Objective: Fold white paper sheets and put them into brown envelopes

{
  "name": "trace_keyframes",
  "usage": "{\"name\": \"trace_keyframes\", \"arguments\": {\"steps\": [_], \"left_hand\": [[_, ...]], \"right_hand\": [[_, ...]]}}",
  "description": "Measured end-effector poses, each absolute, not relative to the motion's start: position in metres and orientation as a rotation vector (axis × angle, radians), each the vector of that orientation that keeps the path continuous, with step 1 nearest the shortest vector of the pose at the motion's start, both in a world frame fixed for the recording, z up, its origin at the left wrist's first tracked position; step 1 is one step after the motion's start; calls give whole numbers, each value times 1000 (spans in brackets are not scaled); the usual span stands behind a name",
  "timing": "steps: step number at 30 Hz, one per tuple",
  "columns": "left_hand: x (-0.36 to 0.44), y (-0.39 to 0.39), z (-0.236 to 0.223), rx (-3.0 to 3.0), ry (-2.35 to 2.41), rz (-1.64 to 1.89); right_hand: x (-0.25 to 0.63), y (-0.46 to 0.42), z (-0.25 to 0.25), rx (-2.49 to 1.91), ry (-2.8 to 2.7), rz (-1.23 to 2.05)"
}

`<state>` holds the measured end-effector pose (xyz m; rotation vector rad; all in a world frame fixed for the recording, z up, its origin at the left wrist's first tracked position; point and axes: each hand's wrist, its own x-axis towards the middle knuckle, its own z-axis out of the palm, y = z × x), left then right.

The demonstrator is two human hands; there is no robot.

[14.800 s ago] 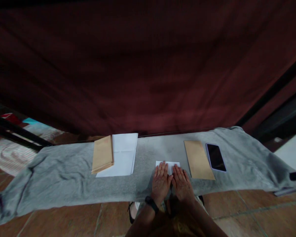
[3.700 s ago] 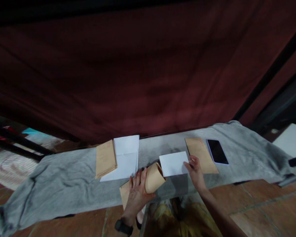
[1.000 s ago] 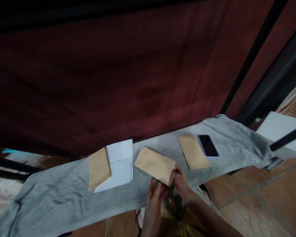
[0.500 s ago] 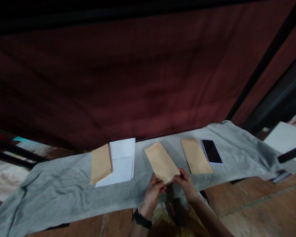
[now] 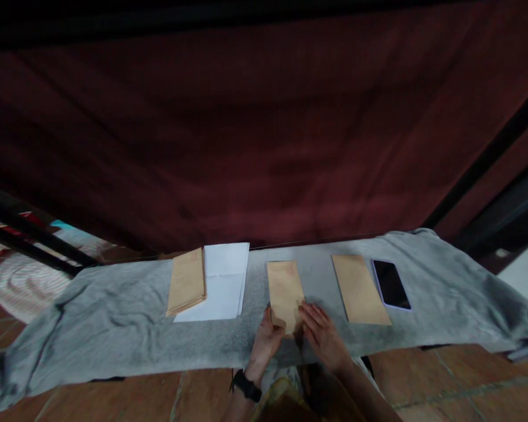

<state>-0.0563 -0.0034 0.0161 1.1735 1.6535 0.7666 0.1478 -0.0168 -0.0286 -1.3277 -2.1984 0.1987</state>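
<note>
A brown paper envelope (image 5: 286, 293) lies almost straight in front of me over the grey cloth. My left hand (image 5: 268, 337) is closed on its lower left edge, with the thumb on top. At the right edge, my right hand (image 5: 321, 328) lies back-up with fingers stretched out together, their tips touching the paper; its thumb is hidden. To the right is another brown envelope (image 5: 361, 290), flat on the cloth. On the left, a stack of brown envelopes (image 5: 187, 281) partly overlaps folded white paper sheets (image 5: 224, 281).
A phone (image 5: 391, 284) with a pale purple edge lies beyond the right envelope. Grey cloth (image 5: 114, 316) covers the long narrow surface. Behind it hangs a dark red curtain (image 5: 264, 146); dark bars (image 5: 30, 237) stand at both sides, and a tiled floor (image 5: 145, 395) shows below.
The envelope in my hands has turned from slanted to nearly straight and come down toward the cloth. My right hand went from a pinch at its corner to stretched fingers along its right edge.
</note>
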Motion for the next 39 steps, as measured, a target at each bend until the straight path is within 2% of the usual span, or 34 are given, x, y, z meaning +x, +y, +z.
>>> {"name": "trace_keyframes", "arguments": {"steps": [5, 9, 16, 21, 30, 39], "left_hand": [[-47, -4, 11, 1930, 2141, 559], [-23, 31, -3, 2408, 1868, 615], [-10, 115, -24, 2506, 1793, 307], [-14, 134, -30, 2511, 1782, 321], [-40, 83, -24, 2614, 1484, 464], [-75, 0, -11, 2612, 1307, 395]], "right_hand": [[144, -17, -33, -1330, -2318, -10], [144, -18, -32, -1319, -2321, -44], [143, -16, -28, -1336, -2341, -21], [143, -15, -29, -1324, -2329, -21], [139, -17, -26, -1365, -2277, 46], [143, -20, -31, -1379, -2308, 94]]}}
